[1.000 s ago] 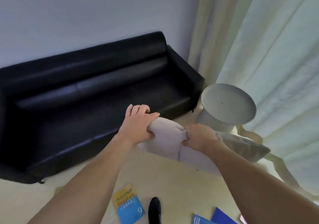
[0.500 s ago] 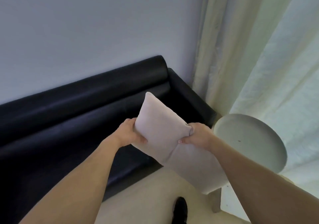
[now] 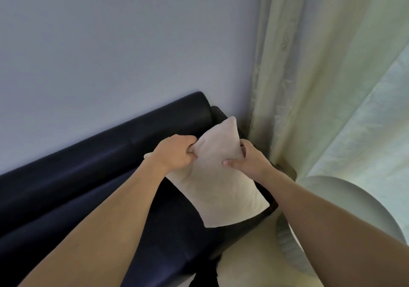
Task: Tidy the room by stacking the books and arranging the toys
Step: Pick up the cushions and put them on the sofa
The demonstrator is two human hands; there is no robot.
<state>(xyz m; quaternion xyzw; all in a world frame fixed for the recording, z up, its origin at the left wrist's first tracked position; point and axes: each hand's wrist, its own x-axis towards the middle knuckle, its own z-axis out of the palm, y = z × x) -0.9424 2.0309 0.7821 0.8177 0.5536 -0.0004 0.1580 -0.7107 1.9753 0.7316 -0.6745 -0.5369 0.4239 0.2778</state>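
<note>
Both hands hold one pale cushion [image 3: 218, 176] out in front of the person, over the right end of a dark sofa [image 3: 93, 189]. In the head view, the left hand [image 3: 177, 152] grips the cushion's upper left edge, its fingers curled into the fabric so that the cloth bunches between them. The right hand [image 3: 245, 159] clasps the right edge, with the thumb lying flat across the front face and the other fingers wrapped round behind. Both bare forearms reach in from the bottom corners of the view.

The cushion is off-white, rectangular and soft, with faint creases running across its front. It stands tilted, one corner pointing up toward the corner of the room and the opposite corner hanging low over the sofa seat beside the armrest [image 3: 254, 218]. Whether that low corner touches the seat cannot be told.

The sofa is glossy and nearly black, with a rounded roll along the top of its back, and it stands against a plain pale wall [image 3: 115, 49]. Just to the right of the sofa hangs a cream curtain [image 3: 332, 72] in long folds, reaching down behind the right hand. Below the right forearm a round white table [image 3: 345, 200] stands close beside the sofa's armrest, partly hidden by that arm. A strip of light floor [image 3: 250, 260] shows between the sofa and the table.
</note>
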